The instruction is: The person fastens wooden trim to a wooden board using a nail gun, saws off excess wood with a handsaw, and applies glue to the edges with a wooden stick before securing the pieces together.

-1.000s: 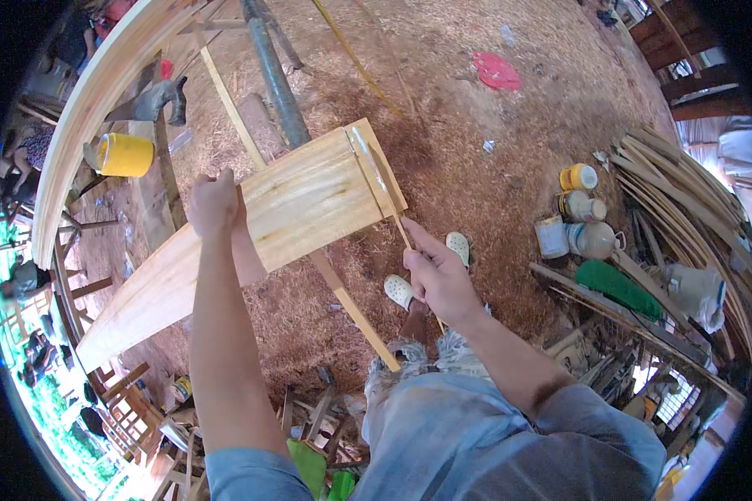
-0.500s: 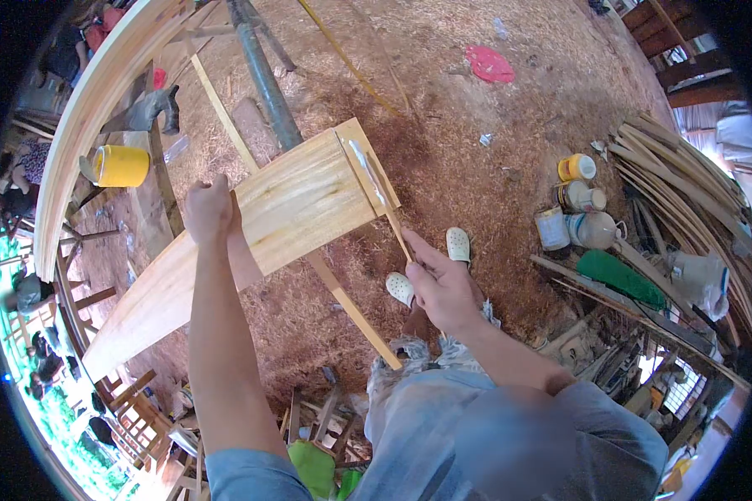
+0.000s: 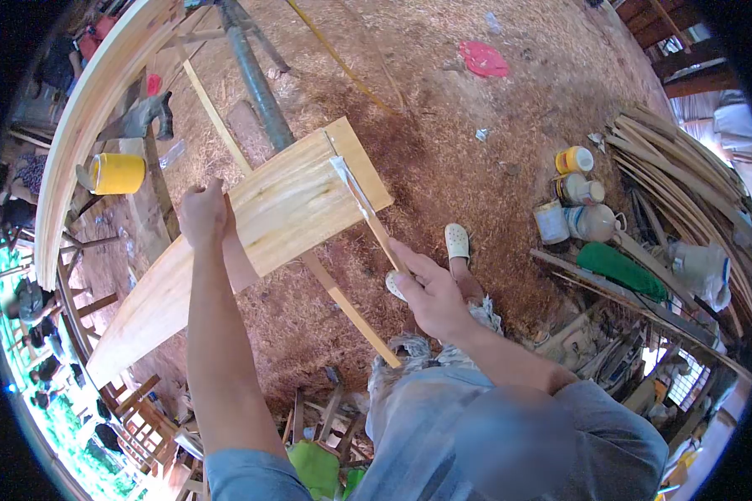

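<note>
A long pale wooden board (image 3: pixel 284 204) with a tapering near-left end lies across the middle of the head view. My left hand (image 3: pixel 205 215) is closed at its left edge, seemingly gripping it, though the fingertips are hidden. Near the board's squared right end, a joint line separates a yellowish end piece (image 3: pixel 362 163). My right hand (image 3: pixel 433 292) is closed around a thin wooden stick (image 3: pixel 381 235). White paste coats the stick's tip, which lies against the board along that joint.
A grey-green pole (image 3: pixel 255 79) and wooden strips run under the board. A curved timber (image 3: pixel 67 142), a handsaw (image 3: pixel 146 117) and a yellow pail (image 3: pixel 119 174) stand left. Several tubs, a jug (image 3: pixel 595 224) and stacked wood strips (image 3: pixel 677 184) lie right, over shavings-covered ground.
The stick's pasted tip has moved left from the end piece onto the joint line, with my right hand following slightly. My left hand stays at the board's edge. One foot has shifted.
</note>
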Available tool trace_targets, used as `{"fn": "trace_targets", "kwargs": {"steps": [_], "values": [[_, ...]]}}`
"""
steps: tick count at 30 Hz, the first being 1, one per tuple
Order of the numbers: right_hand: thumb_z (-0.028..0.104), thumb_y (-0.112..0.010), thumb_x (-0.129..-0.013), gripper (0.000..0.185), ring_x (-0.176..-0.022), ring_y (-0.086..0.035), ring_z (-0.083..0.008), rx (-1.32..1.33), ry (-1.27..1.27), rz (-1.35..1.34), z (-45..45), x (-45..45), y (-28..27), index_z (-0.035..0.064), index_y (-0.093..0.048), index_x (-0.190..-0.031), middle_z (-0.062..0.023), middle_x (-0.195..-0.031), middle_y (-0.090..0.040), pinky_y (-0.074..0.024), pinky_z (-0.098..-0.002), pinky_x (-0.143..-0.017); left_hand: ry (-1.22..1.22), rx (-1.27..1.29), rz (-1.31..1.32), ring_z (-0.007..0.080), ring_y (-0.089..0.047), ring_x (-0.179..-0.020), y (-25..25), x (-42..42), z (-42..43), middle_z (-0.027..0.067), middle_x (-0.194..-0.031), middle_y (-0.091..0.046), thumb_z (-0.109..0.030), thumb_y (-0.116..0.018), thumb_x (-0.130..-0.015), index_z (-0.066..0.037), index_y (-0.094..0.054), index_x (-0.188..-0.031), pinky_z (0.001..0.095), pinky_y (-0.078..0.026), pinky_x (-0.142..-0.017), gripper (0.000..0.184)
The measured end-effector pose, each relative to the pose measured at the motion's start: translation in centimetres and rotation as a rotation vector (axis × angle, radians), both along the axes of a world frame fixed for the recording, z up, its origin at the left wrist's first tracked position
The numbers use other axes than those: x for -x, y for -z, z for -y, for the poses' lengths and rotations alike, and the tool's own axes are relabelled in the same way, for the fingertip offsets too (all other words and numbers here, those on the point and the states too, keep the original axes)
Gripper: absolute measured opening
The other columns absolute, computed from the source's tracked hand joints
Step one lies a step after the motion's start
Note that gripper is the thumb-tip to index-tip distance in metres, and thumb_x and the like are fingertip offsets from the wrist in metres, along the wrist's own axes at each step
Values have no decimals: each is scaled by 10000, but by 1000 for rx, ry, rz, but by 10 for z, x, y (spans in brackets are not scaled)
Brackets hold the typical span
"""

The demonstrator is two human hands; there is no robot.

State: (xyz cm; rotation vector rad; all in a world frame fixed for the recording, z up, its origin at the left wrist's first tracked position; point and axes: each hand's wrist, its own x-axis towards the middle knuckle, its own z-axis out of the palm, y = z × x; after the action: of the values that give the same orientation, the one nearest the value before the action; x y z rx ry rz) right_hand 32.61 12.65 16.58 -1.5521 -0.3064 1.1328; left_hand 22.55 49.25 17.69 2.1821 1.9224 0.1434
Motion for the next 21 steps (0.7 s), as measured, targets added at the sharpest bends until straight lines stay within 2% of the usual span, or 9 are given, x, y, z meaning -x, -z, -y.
{"fn": "trace_targets", "kwargs": {"steps": [3,6,9,11,12,14,15,17,21], "values": [[56,-569,-942,479,-1253,-532,-226,-127,22,-19,3,4,1,-6,-481,-1409,-173,-1297,-595,-377,-318,-1076,1,5,-9,392,-631,-1078,2,1,-3,254,-1089,-677,-470,-590,-759,-8,-718,-1019,448,-471,-948,545],[59,-572,-942,475,-1266,-525,-228,-77,56,0,14,0,-3,-8,-486,-1404,-172,-1319,-585,-367,-317,-1087,8,1,-16,393,-631,-1078,1,1,-2,255,-1091,-676,-477,-588,-768,-8,-717,-1023,448,-471,-948,549],[63,-579,-940,482,-1192,-560,-229,-8,54,2,18,1,8,-5,-485,-1407,-156,-1244,-613,-399,-329,-1046,4,-8,-19,394,-632,-1077,-3,-1,2,255,-1091,-676,-482,-583,-774,-8,-717,-1020,449,-472,-945,551],[63,-585,-936,493,-1060,-587,-213,-40,-11,175,18,4,9,-2,-480,-1414,-121,-1117,-629,-446,-328,-949,-2,-7,-29,394,-632,-1076,-2,-1,2,255,-1089,-677,-483,-581,-776,-8,-718,-1019,449,-472,-944,552],[63,-585,-936,493,-1060,-587,-213,-39,-11,173,18,7,9,-2,-480,-1414,-121,-1117,-629,-446,-328,-949,-3,0,-30,394,-632,-1077,-1,0,0,257,-1088,-677,-484,-580,-777,-4,-716,-1021,448,-470,-946,557],[70,-558,-961,464,-860,-583,-162,-114,-60,335,18,12,6,22,-490,-1418,-77,-998,-608,-481,-295,-786,-1,5,-30,394,-632,-1078,0,-1,-1,259,-1087,-676,-486,-578,-778,1,-715,-1024,447,-469,-948,562],[70,-558,-961,464,-860,-583,-162,-115,-59,334,21,12,2,22,-490,-1418,-77,-998,-608,-481,-295,-786,-3,-10,-16,398,-633,-1072,1,-1,0,265,-1079,-676,-482,-580,-773,9,-714,-1020,449,-471,-946,566],[82,-519,-990,467,-760,-567,-110,-114,29,-222,26,9,-13,41,-453,-1450,-58,-984,-601,-476,-243,-687,-8,-27,-7,402,-635,-1066,1,1,0,270,-1072,-676,-478,-582,-768,18,-712,-1016,451,-472,-944,570],[83,-501,-1002,495,-702,-544,-81,-175,85,-208,29,1,-8,52,-397,-1486,-44,-987,-600,-476,-228,-645,2,-36,17,412,-640,-1047,3,2,-1,277,-1055,-676,-469,-587,-754,33,-712,-986,455,-477,-936,567]]}}
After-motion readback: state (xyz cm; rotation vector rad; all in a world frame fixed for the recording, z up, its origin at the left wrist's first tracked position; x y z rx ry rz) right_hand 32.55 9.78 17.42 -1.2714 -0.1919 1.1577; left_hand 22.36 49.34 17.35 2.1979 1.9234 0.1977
